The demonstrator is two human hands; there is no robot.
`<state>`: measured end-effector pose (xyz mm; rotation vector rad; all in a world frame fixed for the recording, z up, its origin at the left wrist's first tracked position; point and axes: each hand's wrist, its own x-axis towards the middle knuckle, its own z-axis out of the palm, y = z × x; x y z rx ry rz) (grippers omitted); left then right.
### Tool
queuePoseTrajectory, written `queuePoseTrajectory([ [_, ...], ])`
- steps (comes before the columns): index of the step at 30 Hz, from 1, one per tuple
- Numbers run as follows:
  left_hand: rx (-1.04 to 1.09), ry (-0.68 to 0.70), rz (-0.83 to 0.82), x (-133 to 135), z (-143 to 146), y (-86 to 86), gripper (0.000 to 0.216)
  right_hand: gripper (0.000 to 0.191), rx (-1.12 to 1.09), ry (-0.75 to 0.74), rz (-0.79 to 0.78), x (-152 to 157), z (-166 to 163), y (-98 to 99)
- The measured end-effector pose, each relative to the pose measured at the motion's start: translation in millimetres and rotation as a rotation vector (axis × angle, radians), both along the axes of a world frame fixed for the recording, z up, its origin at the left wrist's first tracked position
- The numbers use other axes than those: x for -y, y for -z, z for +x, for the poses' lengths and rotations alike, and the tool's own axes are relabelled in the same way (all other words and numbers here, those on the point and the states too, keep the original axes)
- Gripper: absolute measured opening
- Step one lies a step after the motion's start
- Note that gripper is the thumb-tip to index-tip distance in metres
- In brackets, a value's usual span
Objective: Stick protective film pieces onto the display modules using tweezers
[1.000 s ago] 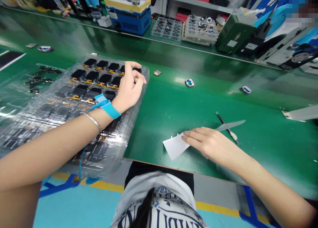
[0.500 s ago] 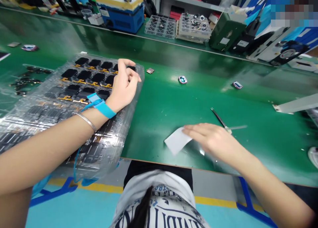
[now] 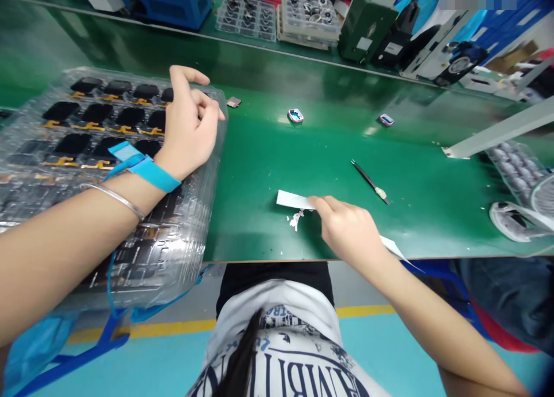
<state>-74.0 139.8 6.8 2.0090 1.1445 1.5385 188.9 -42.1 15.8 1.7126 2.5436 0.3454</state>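
Note:
My right hand [image 3: 348, 229] pinches a flat white card [image 3: 292, 199], which juts out to the left just above the green bench. Below the card lie small torn white scraps [image 3: 295, 219]. A white strip [image 3: 393, 248] shows beyond my wrist; whether it belongs to the card I cannot tell. My left hand [image 3: 190, 123] rests over the right edge of a stack of clear plastic trays [image 3: 173, 253], fingers loosely bent and apart, holding nothing. Black screens [image 3: 130, 117] with orange flex cables fill the top tray. A blue strap [image 3: 156, 173] circles my left wrist.
Dark tweezers [image 3: 370, 182] lie right of centre. Two small watch-like pieces, one [image 3: 295, 116] nearer and one [image 3: 386, 120] farther right, sit towards the back. A white post [image 3: 497, 133] slants in at right, near a white round device [image 3: 513, 221]. Parts trays [image 3: 246, 16] line the shelf.
The view has shifted, so the bench sits higher and further left. My right hand has turned the white card nearly edge-on, and white scraps now show beneath it. My left hand keeps its pose over the trays.

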Motion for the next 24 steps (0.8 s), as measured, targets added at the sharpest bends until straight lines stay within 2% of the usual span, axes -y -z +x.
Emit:
queuePoseTrajectory([
  [3,-0.006,0.009,-0.005,-0.5,-0.1,0.7,0.028,0.040,-0.043,-0.016,0.000,2.6,-2.7,-3.7],
  [7,-0.016,0.026,0.003,-2.7,-0.6,1.5,0.029,0.038,-0.013,0.170,0.034,-4.8,9.0,-9.3],
  [9,-0.023,0.018,0.005,-2.5,-0.3,0.9,0.030,0.037,0.005,0.212,0.001,-4.2,7.3,-7.8],
  [14,-0.053,-0.005,0.018,-0.4,0.6,1.7,0.031,0.039,-0.028,0.076,-0.124,2.1,-19.4,-10.7],
  [16,-0.073,-0.020,0.027,-2.7,1.1,2.8,0.032,0.037,-0.069,0.035,-0.135,-13.4,-21.5,-19.8],
  [19,-0.172,-0.127,0.007,-6.8,3.0,-3.6,0.041,0.028,-0.136,-0.002,-0.133,-63.9,-6.7,-32.9],
  [22,-0.398,-0.186,0.010,6.8,6.7,-25.7,0.044,0.021,-0.189,-0.103,-0.266,-110.2,15.4,-36.1],
  [24,-0.625,-0.099,0.053,35.8,10.2,-43.8,0.038,0.030,-0.236,-0.143,-0.237,-113.3,26.6,-32.7],
])
